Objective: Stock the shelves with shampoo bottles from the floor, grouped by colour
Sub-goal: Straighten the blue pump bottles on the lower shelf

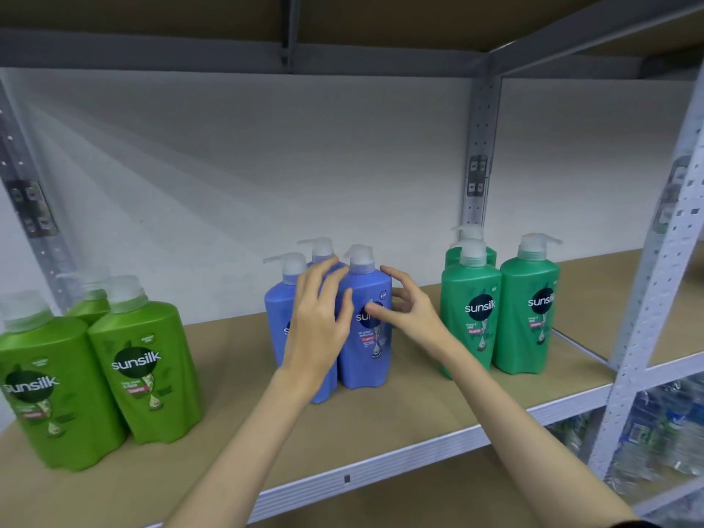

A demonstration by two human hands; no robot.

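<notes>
On the shelf (381, 421) in front of you stand three colour groups. Toward the left end are the light green bottles (144, 371), three of them as far as you can see, two at the front and one behind. At the middle is the cluster of blue bottles (365, 344), at least three with white pump tops, set back from the front edge. Toward the right end, just beside the grey upright post (647, 318), stand the dark green bottles (527, 318), two in front and one behind. Below the shelf at the right, plastic-wrapped water bottles (655, 443) show through the frame.

Your left hand (320, 318) lies over the front of the blue cluster, fingers straight and spread, hiding part of the bottles behind it. Your right hand (404, 306) is at the right flank of the front blue bottle, fingers loosely curved and wide apart, thumb in front of the label; you cannot tell whether it touches.
</notes>
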